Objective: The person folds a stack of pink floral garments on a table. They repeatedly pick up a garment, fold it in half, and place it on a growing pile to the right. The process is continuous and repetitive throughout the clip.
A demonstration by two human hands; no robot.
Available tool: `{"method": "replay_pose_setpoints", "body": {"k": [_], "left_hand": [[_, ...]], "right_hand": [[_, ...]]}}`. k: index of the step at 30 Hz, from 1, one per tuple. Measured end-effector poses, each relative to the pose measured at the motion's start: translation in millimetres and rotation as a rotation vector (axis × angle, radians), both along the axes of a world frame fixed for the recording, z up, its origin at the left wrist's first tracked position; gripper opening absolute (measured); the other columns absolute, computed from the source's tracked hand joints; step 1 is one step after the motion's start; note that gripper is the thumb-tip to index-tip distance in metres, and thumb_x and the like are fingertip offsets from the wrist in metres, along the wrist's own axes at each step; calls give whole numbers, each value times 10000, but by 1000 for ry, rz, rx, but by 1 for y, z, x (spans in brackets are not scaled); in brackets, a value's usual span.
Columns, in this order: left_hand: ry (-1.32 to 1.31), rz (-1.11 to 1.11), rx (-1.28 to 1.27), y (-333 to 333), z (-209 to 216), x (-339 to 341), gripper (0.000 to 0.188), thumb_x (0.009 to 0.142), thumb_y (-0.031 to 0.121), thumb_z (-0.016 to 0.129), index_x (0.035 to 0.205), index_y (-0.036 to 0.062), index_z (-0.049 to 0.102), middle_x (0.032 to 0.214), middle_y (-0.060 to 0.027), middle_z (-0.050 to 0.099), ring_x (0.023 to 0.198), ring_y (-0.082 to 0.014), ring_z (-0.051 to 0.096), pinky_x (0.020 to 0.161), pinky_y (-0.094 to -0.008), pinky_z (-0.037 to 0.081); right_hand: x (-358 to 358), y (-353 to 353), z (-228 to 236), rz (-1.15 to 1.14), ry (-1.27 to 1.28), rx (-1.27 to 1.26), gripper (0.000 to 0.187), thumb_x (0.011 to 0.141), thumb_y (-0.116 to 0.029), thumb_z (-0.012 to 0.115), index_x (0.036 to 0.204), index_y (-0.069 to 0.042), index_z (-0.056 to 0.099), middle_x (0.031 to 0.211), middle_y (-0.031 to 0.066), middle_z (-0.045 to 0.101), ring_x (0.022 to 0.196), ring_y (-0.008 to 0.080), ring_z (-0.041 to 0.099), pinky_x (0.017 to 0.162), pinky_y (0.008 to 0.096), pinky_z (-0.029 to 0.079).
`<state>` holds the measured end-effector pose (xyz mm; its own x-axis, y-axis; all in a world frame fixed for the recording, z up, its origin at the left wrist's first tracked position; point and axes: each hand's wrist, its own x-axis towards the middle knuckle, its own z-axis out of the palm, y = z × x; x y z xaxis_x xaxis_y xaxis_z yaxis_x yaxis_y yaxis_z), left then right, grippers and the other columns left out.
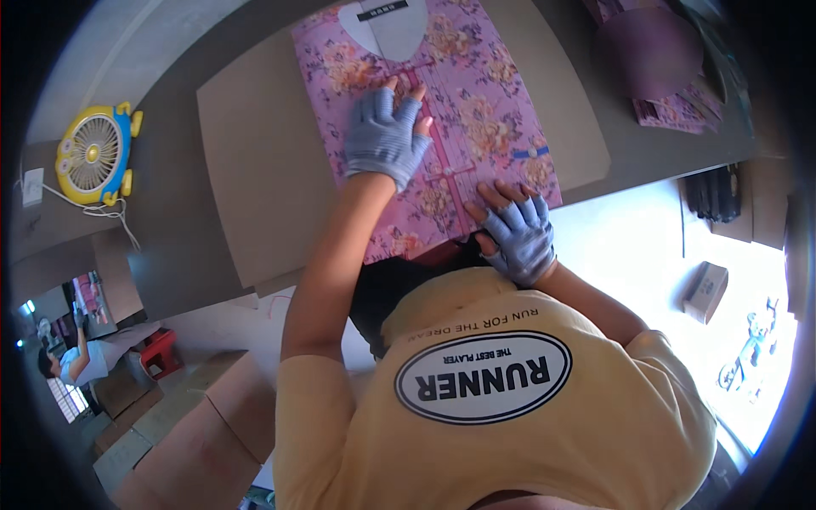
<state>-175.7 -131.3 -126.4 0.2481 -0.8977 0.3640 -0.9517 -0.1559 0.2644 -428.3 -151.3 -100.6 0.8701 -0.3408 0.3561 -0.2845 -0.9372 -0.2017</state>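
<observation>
A folded floral shirt in pink and purple lies flat, with its pale neck opening and a dark label at the far end. A darker pink placket with buttons runs down its middle. Resting on the cloth left of this placket is my left hand, in a grey-blue fingerless glove, fingers apart. My right hand, gloved the same way, lies at the near right edge of the shirt with its fingers spread on the fabric. Neither hand grips anything. Beneath the shirt is a sheet of brown cardboard.
The dark table carries a yellow and blue fan with a white cable at the left. More floral fabric lies at the far right. Cardboard boxes stand lower left, near another person. A small carton sits at right.
</observation>
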Motion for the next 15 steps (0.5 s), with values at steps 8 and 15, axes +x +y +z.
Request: {"method": "replay_pose_setpoints", "body": {"k": [8, 15], "left_hand": [[-142, 246, 44, -80, -14, 20, 631, 929, 479, 387, 1409, 69, 381, 1463, -250, 314, 1365, -408, 276, 1124, -518, 175], [-110, 489, 223, -143, -9, 25, 642, 938, 494, 274, 1461, 122, 305, 1503, -240, 245, 1407, -384, 205, 1136, -503, 137]], "right_hand": [[4, -11, 21, 40, -71, 138, 366, 777, -223, 608, 1124, -117, 657, 1223, 96, 582, 1105, 278, 536, 932, 435, 397], [26, -43, 38, -25, 76, 81, 410, 714, -201, 642, 1116, -120, 652, 1007, 69, 570, 896, 244, 537, 754, 383, 430]]}}
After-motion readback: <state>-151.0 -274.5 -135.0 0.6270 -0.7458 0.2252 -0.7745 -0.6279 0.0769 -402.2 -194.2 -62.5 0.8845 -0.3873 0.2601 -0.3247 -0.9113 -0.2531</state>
